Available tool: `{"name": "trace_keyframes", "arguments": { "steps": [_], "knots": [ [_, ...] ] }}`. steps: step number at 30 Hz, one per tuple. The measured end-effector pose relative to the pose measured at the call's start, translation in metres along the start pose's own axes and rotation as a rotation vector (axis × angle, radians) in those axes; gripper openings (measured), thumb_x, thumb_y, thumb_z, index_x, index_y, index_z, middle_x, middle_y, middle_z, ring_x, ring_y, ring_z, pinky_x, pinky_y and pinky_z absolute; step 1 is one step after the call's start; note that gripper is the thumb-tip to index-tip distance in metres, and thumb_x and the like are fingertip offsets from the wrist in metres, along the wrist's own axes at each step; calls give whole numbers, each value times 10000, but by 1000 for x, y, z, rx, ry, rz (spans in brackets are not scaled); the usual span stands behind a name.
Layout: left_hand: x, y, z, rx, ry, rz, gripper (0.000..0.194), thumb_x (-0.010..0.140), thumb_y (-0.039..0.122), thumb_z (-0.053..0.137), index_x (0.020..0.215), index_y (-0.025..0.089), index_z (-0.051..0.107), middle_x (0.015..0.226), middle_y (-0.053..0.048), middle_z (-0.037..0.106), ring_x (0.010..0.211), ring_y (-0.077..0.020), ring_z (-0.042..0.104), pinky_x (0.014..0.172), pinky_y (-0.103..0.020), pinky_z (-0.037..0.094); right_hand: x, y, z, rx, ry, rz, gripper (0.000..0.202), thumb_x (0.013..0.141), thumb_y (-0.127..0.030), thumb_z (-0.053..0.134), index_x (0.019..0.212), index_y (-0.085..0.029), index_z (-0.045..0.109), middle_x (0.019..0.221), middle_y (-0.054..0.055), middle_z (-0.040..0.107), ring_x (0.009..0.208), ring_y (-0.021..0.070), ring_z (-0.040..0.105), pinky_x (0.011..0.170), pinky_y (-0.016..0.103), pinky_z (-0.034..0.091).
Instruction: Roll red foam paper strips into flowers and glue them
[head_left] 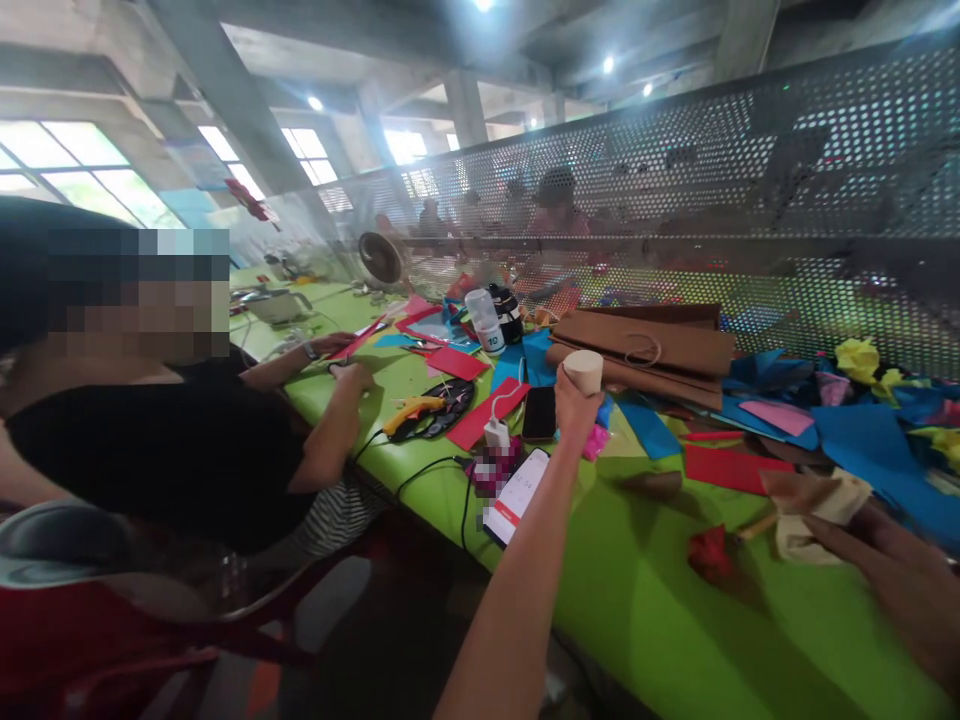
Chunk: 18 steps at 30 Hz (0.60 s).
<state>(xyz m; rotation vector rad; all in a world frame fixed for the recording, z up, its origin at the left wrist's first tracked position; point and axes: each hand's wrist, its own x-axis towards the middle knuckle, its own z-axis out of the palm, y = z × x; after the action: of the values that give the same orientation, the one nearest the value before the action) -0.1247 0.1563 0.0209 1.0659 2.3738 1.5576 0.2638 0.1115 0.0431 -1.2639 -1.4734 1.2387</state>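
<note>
1. We take the lit smartphone (513, 505), lying face up on the green bench (637, 625) near its edge, as our landmark.
2. Our left hand (577, 408) reaches out beyond the lit smartphone and to its right, fingers curled round a pale, round, cup-shaped piece (584, 372) with a flat top; we cannot tell its material.
3. Our right hand (885, 560), blurred, is well to the right of the lit smartphone, narrowed on a crumpled beige paper (821, 518).
4. From that paper a thin stick (757, 526) points left toward a red paper flower (710, 555), also to the right of the lit smartphone.
5. Just beyond the lit smartphone we see a black phone (540, 413), and beside that a white charger (496, 433) with its cable.
6. Beyond it and to the left, a yellow glue gun (415, 412) rests on the bench; farther beyond it stand a clear bottle (486, 322) marked 10 and a black bottle (508, 315).
7. Beyond it to the right, we have folded brown paper (652, 345) with a ring of cord on top.
8. Left of it, a co-worker in a black shirt (157, 450) has both hands over the bench, near red paper.
</note>
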Motion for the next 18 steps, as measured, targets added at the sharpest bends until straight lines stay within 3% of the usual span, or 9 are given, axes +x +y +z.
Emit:
{"name": "trace_keyframes", "arguments": {
  "steps": [4,8,9,10,13,14,16,18],
  "knots": [
    [-9,11,-12,4,97,66,1162,744,235,851,1665,151,146,1691,-255,350,1612,-353,309,1302,-497,313,2,-1,5,126,-55,121,443,600,-541,918,973,-328,810,1050,72,838,982,364,776,774,394,642],
    [-43,45,-23,-118,185,293,992,840,214,765,1661,210,207,1757,-193,251,1658,-328,176,1348,-534,198,6,-6,17,236,-117,125,491,658,-539,932,1040,-259,802,1033,79,833,870,295,760,722,352,604],
    [-56,55,-23,-211,109,366,912,894,259,730,1657,232,231,1755,-168,272,1647,-309,226,1343,-517,223,7,-8,22,246,-123,116,500,653,-530,943,1042,-249,804,1016,76,831,847,273,750,721,340,596],
    [-71,64,-23,-310,-42,434,849,928,307,707,1649,248,262,1729,-152,340,1616,-296,311,1327,-498,269,8,-10,27,252,-124,112,523,638,-533,953,1051,-247,805,1010,72,829,834,260,744,717,335,592],
    [-115,82,-13,-494,-667,515,744,974,364,659,1635,268,331,1642,-138,493,1466,-287,540,1207,-452,456,11,-16,39,270,-115,97,620,554,-569,984,1062,-263,805,1019,60,825,880,261,740,735,338,590],
    [-126,84,-8,-500,-776,524,777,947,361,699,1631,260,346,1627,-141,513,1432,-294,571,1189,-443,472,12,-16,42,276,-112,88,638,537,-580,986,1064,-270,805,1029,57,823,916,268,740,759,344,591],
    [-140,84,2,-459,-879,511,665,921,308,720,1544,253,493,1512,-115,632,1351,-292,627,1156,-430,492,12,-15,43,277,-101,73,624,534,-587,985,1041,-269,807,1026,56,821,957,278,735,799,361,589],
    [-145,80,12,-424,-885,435,417,928,215,658,1345,225,653,1327,-87,739,1222,-267,686,1094,-408,524,12,-11,39,266,-74,71,557,550,-564,986,973,-250,807,967,55,814,918,269,726,789,360,580]
  ]
}}
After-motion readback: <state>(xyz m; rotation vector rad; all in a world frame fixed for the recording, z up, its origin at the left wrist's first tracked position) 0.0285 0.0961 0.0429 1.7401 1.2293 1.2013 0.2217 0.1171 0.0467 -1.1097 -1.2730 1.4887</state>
